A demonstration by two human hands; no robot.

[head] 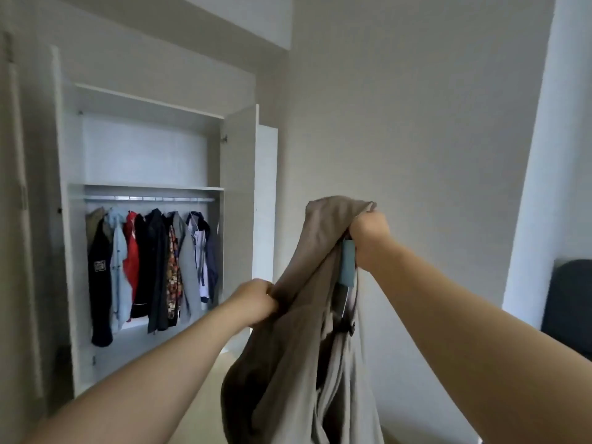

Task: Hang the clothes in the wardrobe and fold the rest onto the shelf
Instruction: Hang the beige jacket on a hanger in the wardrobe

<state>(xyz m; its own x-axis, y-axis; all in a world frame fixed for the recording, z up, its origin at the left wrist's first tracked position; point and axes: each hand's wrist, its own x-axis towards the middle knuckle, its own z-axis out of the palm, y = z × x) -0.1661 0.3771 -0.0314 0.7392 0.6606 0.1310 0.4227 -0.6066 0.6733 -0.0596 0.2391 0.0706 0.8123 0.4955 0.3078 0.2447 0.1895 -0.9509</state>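
Holding a taupe garment (298,363) up at arm's length, I have both hands closed on its cloth. My left hand (256,302) bunches a fold at the garment's left edge, fingers curled tight round the fabric. My right hand (368,235), higher and further right, grips the top of the cloth in a fist, and the material peaks above the knuckles. The garment hangs between my forearms and runs out of the bottom of the view. A pale blue tag (347,264) dangles just under my right hand, against the inner side of the cloth. Below the tag a dark piece shows in the garment's opening; I cannot tell what it is.

Behind the garment stands a pale wall (416,123). At the right edge sits a dark chair (570,299), only partly in view.

Farther off to the left, well apart from the garment, the white wardrobe (240,187) stands with its doors swung open. Inside, a shelf (153,188) crosses the cabinet with a metal rail (147,199) just beneath it. A row of hanging clothes (153,267) fills the rail: dark jackets, a pale blue shirt, a red piece, a patterned one, a grey one and a white-and-navy one.
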